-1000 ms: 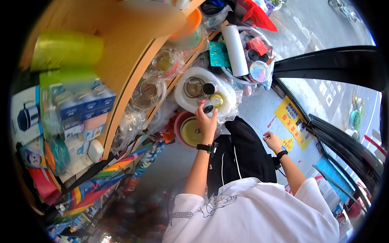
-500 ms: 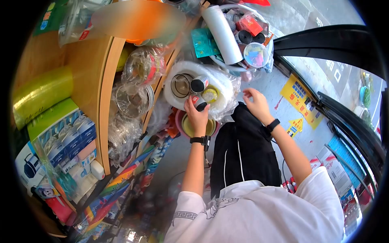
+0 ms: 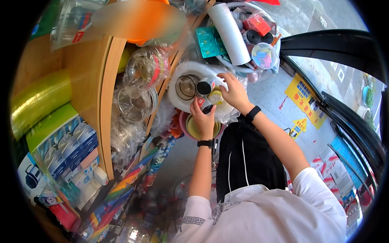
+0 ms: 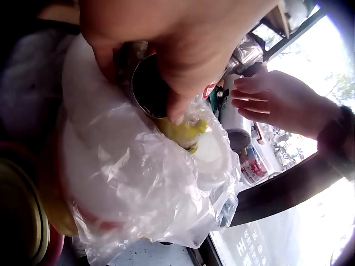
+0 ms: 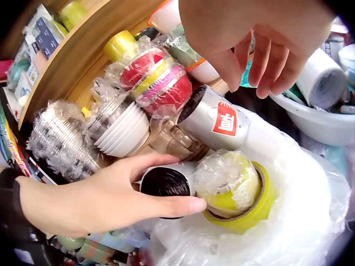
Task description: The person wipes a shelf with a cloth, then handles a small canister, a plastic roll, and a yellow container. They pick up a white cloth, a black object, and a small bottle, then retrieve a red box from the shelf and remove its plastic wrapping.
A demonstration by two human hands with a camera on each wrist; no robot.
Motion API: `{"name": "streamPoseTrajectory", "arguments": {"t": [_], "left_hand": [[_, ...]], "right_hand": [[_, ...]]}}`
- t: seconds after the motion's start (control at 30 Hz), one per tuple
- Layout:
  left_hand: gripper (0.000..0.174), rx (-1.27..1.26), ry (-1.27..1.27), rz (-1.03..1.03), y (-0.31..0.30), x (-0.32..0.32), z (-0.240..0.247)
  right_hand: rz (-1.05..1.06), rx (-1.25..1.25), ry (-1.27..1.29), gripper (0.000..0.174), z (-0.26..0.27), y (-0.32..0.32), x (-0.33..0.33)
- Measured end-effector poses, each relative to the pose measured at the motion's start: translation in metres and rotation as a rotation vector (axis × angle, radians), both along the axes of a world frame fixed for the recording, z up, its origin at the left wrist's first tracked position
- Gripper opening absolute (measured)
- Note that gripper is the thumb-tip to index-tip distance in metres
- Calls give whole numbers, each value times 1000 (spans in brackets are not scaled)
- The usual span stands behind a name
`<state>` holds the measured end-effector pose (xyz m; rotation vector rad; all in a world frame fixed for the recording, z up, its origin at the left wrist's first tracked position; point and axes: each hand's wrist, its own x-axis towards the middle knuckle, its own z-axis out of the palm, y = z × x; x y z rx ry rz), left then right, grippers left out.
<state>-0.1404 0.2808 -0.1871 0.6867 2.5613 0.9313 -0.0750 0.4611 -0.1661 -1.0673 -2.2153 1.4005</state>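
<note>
My left hand [image 3: 204,120] grips a small black roll [image 5: 165,185] in a silver wrapper, thumb on one side and fingers on the other. Just beyond it, a second silver-wrapped black roll [image 5: 216,124] with a red label leans at a slant. Close over this second roll is my right hand [image 3: 234,95], its fingers loosely bent and nothing between them. A roll of yellow tape [image 5: 244,213], partly covered in clear film, sits beside the gripped roll. Beneath them all is a white bundle [image 5: 302,191] in clear plastic, with a round glass-like item [image 3: 186,87] on it.
Wrapped bowls [image 5: 125,130] fill the wooden shelf [image 3: 106,105] on the left. Behind the bundle stands a white basin [image 5: 316,124] of goods with a long white roll [image 3: 229,34]. A pink-rimmed tub [image 3: 184,125] is below. Glass door frames line the right.
My right hand has risen from beside my leg and moved left to the second black roll. The left hand keeps its grip on the first roll. The head view has shifted.
</note>
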Motion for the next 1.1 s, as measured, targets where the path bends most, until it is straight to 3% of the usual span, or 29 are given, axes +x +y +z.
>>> {"name": "streamPoseTrajectory", "arguments": {"t": [0.57,0.97,1.1], "left_hand": [[89,19,-7,21,-1,1,-5],[87,-9,20,21,4,1,-1],[84,-1,2,29,2,-2,-2]], "right_hand": [[-184,-7,-150,25,-64,36,84],[-160,-20,-235,23,-65,31,104],[-168,-137,-203,21,-48,24,106]]}}
